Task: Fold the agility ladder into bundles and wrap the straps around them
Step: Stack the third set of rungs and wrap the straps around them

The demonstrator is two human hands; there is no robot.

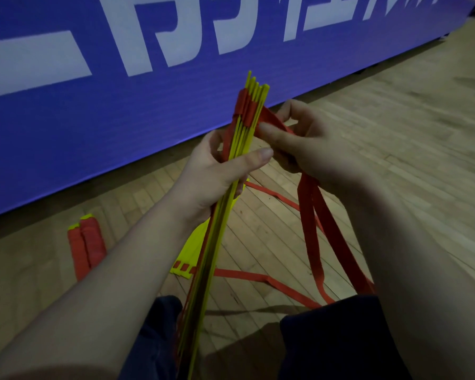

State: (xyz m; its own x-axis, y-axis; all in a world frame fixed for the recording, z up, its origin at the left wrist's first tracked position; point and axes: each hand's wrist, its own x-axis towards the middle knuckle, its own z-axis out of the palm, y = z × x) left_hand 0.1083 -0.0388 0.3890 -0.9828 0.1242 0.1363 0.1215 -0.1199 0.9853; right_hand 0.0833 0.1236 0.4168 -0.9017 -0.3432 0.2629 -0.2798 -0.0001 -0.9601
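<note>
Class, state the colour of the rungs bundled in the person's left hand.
Yellow rungs, clearest in the head view.

Stacked rungs (246, 133): bright yellow, plain. Hanging straps (306, 209): red-orange, with matching sleeves near the rung tips. Second, wrapped bundle (88, 245): red-orange, yellow ends showing. One loose rung (192, 242): yellow, with a row of red-orange dashes at its end. Rear banner (93, 119): blue, large white lettering. Wood floor (381, 138): pale brown strips. Dark trousers (327, 341): probably navy, light dim.
</note>
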